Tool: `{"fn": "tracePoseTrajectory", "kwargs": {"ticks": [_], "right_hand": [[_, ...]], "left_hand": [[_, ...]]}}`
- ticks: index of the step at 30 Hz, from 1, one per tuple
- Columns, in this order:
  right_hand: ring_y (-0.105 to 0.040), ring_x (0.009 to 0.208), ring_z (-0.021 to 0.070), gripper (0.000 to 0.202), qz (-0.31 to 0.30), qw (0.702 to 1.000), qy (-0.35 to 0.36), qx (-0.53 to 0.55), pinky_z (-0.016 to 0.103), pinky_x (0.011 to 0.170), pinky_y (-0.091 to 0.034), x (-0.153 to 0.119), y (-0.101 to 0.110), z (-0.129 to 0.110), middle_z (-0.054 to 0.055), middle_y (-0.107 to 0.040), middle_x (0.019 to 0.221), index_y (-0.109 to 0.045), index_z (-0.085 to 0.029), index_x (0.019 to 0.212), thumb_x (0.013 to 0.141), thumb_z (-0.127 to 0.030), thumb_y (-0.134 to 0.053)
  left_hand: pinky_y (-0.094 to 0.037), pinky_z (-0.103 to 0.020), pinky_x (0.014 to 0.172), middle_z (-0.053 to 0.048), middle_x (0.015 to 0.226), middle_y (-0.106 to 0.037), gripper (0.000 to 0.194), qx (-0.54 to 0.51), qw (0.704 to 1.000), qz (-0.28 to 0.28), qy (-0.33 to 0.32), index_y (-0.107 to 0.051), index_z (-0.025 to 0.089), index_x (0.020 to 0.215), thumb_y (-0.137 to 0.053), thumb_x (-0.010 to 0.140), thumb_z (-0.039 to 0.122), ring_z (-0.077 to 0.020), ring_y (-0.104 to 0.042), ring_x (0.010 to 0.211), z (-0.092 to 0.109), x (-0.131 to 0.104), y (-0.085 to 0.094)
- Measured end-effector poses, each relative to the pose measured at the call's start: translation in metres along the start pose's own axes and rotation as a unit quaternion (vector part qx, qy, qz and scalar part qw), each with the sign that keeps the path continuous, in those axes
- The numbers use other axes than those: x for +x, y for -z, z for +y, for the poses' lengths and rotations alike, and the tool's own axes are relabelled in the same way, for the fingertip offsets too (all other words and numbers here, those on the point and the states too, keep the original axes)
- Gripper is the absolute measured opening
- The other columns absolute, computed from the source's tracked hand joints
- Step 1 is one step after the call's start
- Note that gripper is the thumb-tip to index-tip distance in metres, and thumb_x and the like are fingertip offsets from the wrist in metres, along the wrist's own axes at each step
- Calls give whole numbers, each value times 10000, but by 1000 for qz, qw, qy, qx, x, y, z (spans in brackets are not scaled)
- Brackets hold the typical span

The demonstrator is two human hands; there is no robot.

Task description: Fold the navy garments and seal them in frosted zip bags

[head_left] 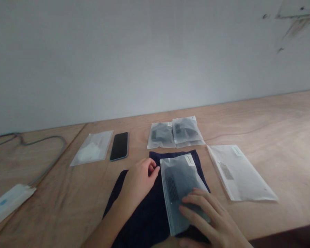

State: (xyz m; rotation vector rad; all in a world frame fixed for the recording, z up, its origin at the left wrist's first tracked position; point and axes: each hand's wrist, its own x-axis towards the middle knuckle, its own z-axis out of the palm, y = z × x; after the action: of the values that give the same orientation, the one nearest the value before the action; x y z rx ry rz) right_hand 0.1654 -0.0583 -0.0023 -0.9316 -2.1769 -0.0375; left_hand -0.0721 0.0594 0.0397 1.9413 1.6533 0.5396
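Across a wooden tabletop set against a pale grey wall, the largest item is a dark navy cloth, lying near the front edge. On it rests a frosted packet with dark contents, a white label at its upper right corner. The right hand lies over the packet's lower part, fingers open and spread on its surface rather than closed around it. The left hand is above the cloth beside the packet's left edge, fingers curled and thumb near the forefinger; whether it pinches anything, I cannot tell. To the right of the cloth lies a whitish translucent bag; at far left is a white strip with blue marks, and a grey cable runs from it. Behind the cloth are two smaller frosted packets, touching side by side; left of them, a small clear bag lies near a dark-screened phone.
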Motion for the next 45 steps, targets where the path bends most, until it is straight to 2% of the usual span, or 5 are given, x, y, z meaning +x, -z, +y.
{"fn": "tracePoseTrajectory", "kwargs": {"ticks": [4, 11, 22, 34, 45], "right_hand": [[-448, 1502, 401, 658, -78, 990, -105, -45, 583, 1107, -559, 2, 5, 19, 171, -433, 1658, -490, -232, 1579, 971, -382, -693], [-201, 1617, 406, 724, -157, 978, -120, -70, 603, 1179, -478, 0, -15, 24, 130, -141, 1780, -294, -255, 1685, 1030, -348, -589], [-241, 1608, 391, 717, -152, 977, -132, -73, 591, 1180, -485, -2, -16, 25, 117, -180, 1774, -315, -269, 1677, 1030, -392, -598], [-377, 1551, 402, 559, -137, 981, -109, -84, 635, 1176, -473, -11, -29, 29, 183, -367, 1699, -522, -246, 1567, 1018, -281, -621], [-339, 1580, 338, 569, -94, 983, -100, -123, 624, 1199, -461, -24, 9, 70, 123, -418, 1683, -524, -274, 1556, 1031, -69, -444]], "left_hand": [[-389, -269, 649, -10, 817, -668, 53, 19, 998, -44, -32, -730, 220, 786, -694, 824, 209, -168, -588, 705, 0, -42, -2], [-417, -265, 641, -18, 813, -675, 165, -35, 997, -48, -45, -789, 224, 877, -670, 938, 320, -159, -600, 680, 3, -58, -27], [-437, -256, 627, 8, 719, -613, 200, -77, 997, -27, -13, -648, 200, 729, -660, 905, 295, -154, -589, 648, 11, -52, -23], [-594, -296, 921, -39, 1063, -783, 373, -249, 958, 90, 114, -728, 236, 1010, -780, 822, 554, -261, -756, 1038, -62, -100, 17], [-541, -250, 735, 10, 825, -665, 269, -510, 849, 82, 116, -649, 204, 844, -784, 844, 436, -180, -660, 806, 1, -89, 6]]}}
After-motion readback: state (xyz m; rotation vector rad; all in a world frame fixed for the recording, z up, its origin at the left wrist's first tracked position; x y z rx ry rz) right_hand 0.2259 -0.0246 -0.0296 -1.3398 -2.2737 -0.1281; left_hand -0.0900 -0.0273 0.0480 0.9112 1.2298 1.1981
